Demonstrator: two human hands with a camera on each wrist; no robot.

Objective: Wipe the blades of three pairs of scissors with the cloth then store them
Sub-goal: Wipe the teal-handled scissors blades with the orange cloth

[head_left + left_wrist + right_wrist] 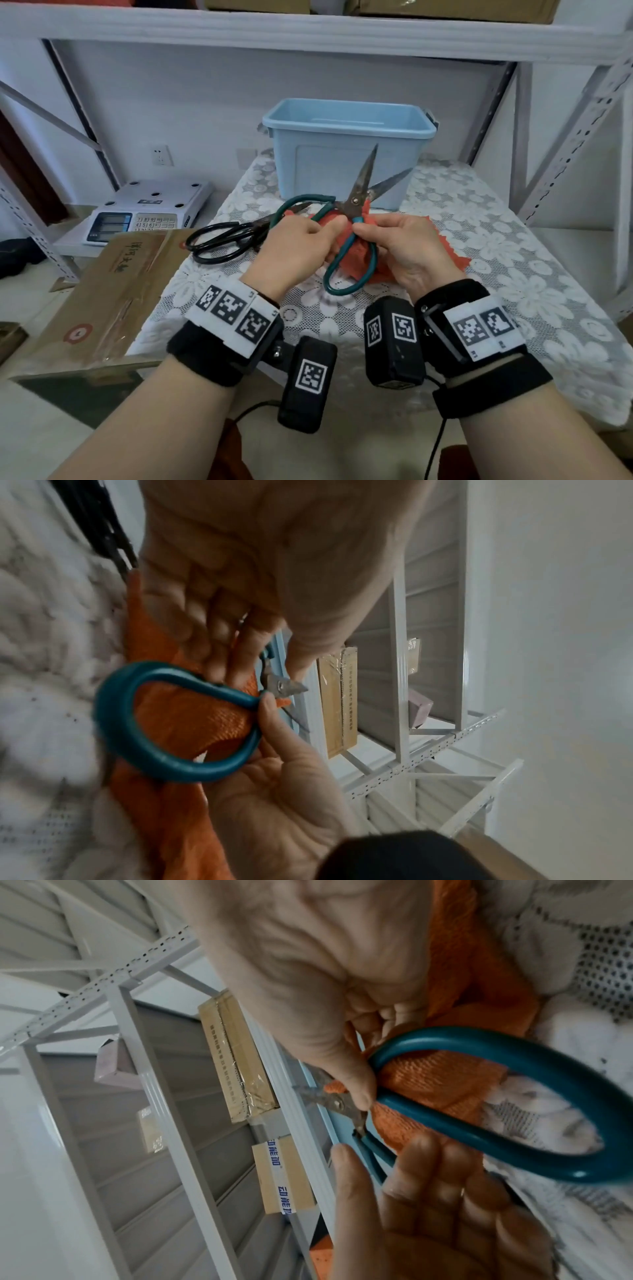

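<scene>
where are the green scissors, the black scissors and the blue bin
green scissors (pixel 354 202), head view, on the pivot
black scissors (pixel 219 240), head view, on the handle loops
blue bin (pixel 329 161), head view, on the front wall

On the tape (pixel 278 1167) sealing a cardboard box on the shelf you can read blue characters, "动能加". The scale (pixel 144 219) beside the table shows number keys, with 7, 8, 9 and 4, 5, 6 just legible. The brown carton (pixel 113 274) carries characters too blurred to read.
</scene>
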